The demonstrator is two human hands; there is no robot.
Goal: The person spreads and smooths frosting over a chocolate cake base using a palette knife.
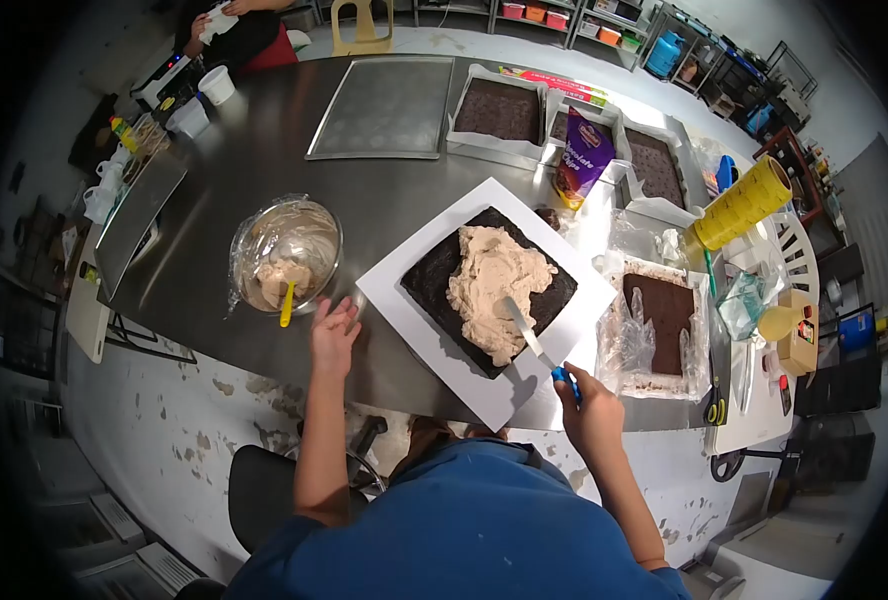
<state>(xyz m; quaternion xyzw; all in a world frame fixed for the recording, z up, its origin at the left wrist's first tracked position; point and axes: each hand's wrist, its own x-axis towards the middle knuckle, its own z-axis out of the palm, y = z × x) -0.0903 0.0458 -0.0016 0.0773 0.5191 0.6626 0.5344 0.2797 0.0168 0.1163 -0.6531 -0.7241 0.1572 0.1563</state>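
Note:
My right hand [592, 408] is wrapped round the blue handle of an offset spatula [529, 333]. The metal blade rests on light brown frosting [494, 280], spread unevenly over the middle of a dark square chocolate cake [429, 275]. Bare cake shows around the frosting. Under the cake lies a white cake board [492, 405], turned cornerwise to me. With fingers spread and nothing in them, my left hand [334, 335] hovers by the table edge, between the board and a bowl [334, 240]. That bowl is partly covered in plastic wrap and contains more frosting and a yellow-handled utensil [286, 308].
At the back stand a metal tray [384, 105] and lined pans of chocolate cake [501, 110]. A purple chocolate chips bag [586, 155] leans there. Right of the board are another cake [659, 320] in plastic, scissors [716, 405] and a yellow roll [749, 200]. Another person [234, 30] is at far left.

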